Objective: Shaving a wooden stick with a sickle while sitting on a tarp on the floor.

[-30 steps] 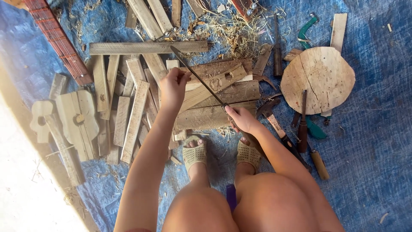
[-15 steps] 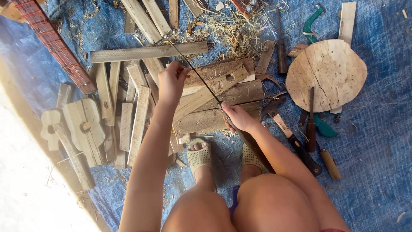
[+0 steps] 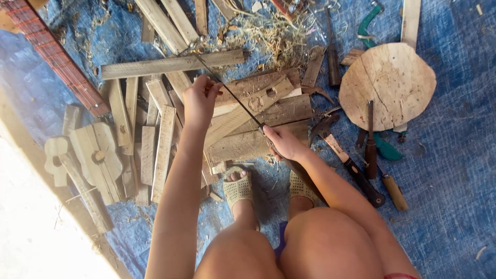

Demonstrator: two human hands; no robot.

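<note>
I sit low over a blue tarp (image 3: 454, 170) with my knees up. My right hand (image 3: 283, 142) grips the handle end of a long thin dark saw blade (image 3: 227, 89), which runs up and left across the wood. My left hand (image 3: 200, 98) rests at the blade's middle, fingers curled on it and on a pale wood piece (image 3: 232, 116) beneath. That piece lies on a stack of weathered planks (image 3: 268, 111). My sandalled feet (image 3: 238, 187) press on the near edge of the stack.
A round wooden disc (image 3: 387, 85) lies at the right, with a hammer (image 3: 346, 160), a chisel (image 3: 370, 144) and a wooden-handled tool (image 3: 393, 191) beside it. Several slats (image 3: 150, 139) and small guitar-shaped cutouts (image 3: 95, 155) lie left. Shavings (image 3: 268, 31) lie at the top.
The view has shifted slightly. My right hand drew the saw back toward me a little while the left hand stayed on the wood.
</note>
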